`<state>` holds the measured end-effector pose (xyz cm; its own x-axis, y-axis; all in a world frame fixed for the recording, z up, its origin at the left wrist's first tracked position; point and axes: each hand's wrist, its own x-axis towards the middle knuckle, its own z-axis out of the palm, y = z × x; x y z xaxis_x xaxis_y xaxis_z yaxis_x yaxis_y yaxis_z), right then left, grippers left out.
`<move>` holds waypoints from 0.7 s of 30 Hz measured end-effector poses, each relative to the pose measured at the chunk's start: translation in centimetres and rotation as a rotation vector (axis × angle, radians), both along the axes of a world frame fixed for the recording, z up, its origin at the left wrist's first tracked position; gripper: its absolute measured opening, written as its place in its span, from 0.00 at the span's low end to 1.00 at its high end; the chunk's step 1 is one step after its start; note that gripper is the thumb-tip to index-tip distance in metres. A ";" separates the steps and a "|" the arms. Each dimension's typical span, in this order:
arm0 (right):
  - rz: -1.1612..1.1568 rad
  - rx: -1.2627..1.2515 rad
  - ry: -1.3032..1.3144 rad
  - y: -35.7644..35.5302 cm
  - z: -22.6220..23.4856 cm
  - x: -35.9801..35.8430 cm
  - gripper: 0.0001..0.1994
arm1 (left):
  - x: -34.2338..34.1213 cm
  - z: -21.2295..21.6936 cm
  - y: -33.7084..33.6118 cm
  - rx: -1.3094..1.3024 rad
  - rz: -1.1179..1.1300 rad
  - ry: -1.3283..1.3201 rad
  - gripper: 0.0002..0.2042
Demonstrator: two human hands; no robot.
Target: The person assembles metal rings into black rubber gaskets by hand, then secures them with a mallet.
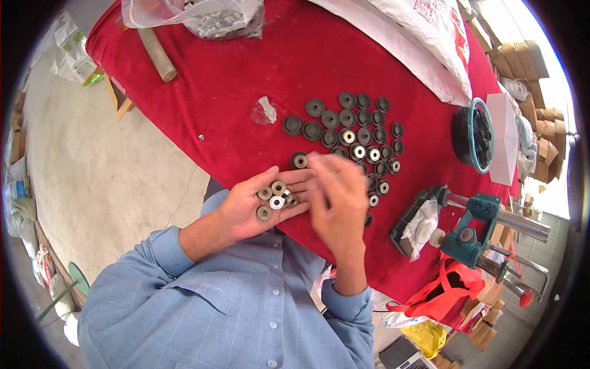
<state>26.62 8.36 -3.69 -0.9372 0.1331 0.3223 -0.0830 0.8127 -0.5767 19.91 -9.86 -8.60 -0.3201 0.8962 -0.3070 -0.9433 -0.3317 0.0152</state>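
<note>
My left hand (239, 212) is palm up with its fingers stretched out, cradling several small metal ring bearings (277, 202). Just right of its fingertips hovers my right hand (341, 200), smeared by motion; whether its fingers pinch anything is not visible. Beyond both hands, round black plastic wheels (347, 117) lie in rough rows on a red cloth (227, 80). Shiny bearings sit in the centres of several of them, such as the wheel (358, 152) in the middle. Close to my fingertips is another wheel (299, 160) with a bearing in its centre. My right hand hides part of the rows.
A green hand press (470, 237) stands at the right, near a teal-rimmed tub (481, 169) of black parts. Along the far edge lie a clear bag (224, 24) of metal pieces, a wooden stick (157, 55) and a white sack (424, 55). A red bag (442, 295) is lower right.
</note>
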 end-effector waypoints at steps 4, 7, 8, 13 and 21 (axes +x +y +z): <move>0.144 0.014 -0.091 -2.6 1.6 0.1 0.23 | 0.5 -2.0 -0.9 0.273 0.105 -0.109 0.27; 0.165 -0.052 -0.123 -2.9 1.0 -0.2 0.20 | -0.2 0.4 -0.4 0.012 0.043 -0.113 0.26; 0.195 -0.050 -0.098 -2.9 0.9 -0.2 0.19 | -0.4 1.1 -0.2 -0.050 0.011 -0.096 0.27; 0.146 -0.145 -0.174 -3.1 1.4 -0.6 0.15 | -0.1 -1.5 -0.9 0.307 0.051 -0.150 0.31; -0.074 -0.166 -0.094 0.3 1.8 -1.3 0.11 | -1.4 1.4 -0.4 0.004 -0.098 -0.045 0.35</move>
